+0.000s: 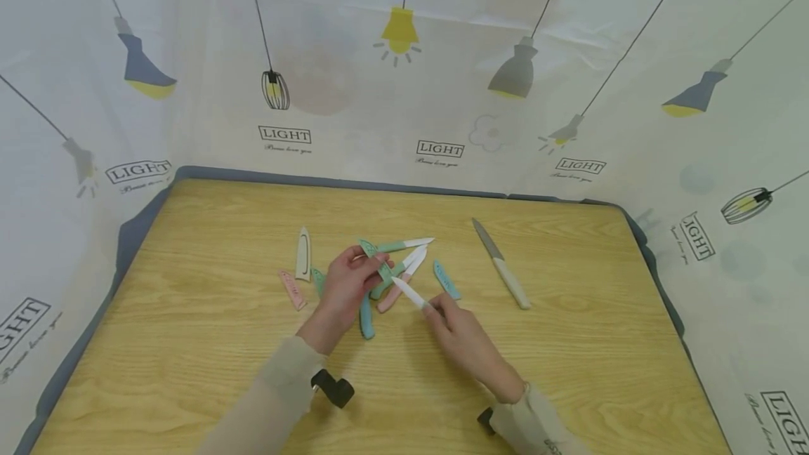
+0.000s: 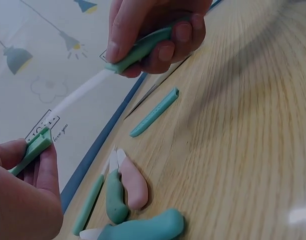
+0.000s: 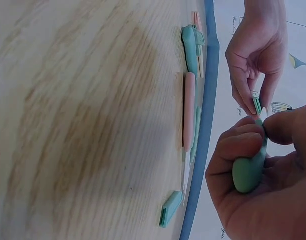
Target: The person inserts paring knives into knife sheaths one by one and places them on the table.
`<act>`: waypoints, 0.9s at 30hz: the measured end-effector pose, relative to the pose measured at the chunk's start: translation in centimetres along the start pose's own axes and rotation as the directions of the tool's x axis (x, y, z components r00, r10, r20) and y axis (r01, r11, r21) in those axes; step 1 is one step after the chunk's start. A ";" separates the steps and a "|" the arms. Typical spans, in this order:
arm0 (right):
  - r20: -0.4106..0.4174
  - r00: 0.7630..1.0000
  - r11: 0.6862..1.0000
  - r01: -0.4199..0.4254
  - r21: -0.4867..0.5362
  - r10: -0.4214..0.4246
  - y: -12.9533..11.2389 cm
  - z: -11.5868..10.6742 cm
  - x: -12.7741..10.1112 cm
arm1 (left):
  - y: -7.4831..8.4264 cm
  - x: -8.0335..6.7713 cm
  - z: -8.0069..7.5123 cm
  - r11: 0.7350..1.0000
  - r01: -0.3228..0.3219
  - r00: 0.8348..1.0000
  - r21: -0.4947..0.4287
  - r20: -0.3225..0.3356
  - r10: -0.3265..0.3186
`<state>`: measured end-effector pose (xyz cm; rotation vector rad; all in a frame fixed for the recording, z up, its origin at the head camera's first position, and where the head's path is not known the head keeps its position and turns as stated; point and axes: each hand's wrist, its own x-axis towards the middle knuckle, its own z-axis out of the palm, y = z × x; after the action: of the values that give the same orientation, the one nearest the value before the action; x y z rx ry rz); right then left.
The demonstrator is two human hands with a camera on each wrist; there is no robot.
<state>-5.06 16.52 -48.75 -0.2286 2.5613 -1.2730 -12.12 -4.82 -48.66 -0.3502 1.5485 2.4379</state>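
In the head view my left hand pinches a green knife sheath between thumb and fingers, its open end facing right. My right hand grips a paring knife by its green handle. The knife's white blade points at the sheath, its tip right by the sheath's mouth. Below the hands lie a pink-handled knife, a green-handled knife, another green-handled knife and a blue-handled knife.
A blue sheath lies to the right of the knives. Farther right is a larger knife with a cream handle. On the left are a cream sheath, a pink sheath and another green sheath. The wooden table meets a printed curtain.
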 end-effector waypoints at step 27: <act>0.066 0.997 0.990 0.026 0.138 -0.035 -0.9 0.1 0.2 | -0.2 -0.4 0.3 0.999 -0.015 0.999 -0.035 0.042 0.017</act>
<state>-5.19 15.85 -48.12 -0.2792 2.4101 -1.4205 -11.70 -4.51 -48.54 -0.2923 1.4988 2.4710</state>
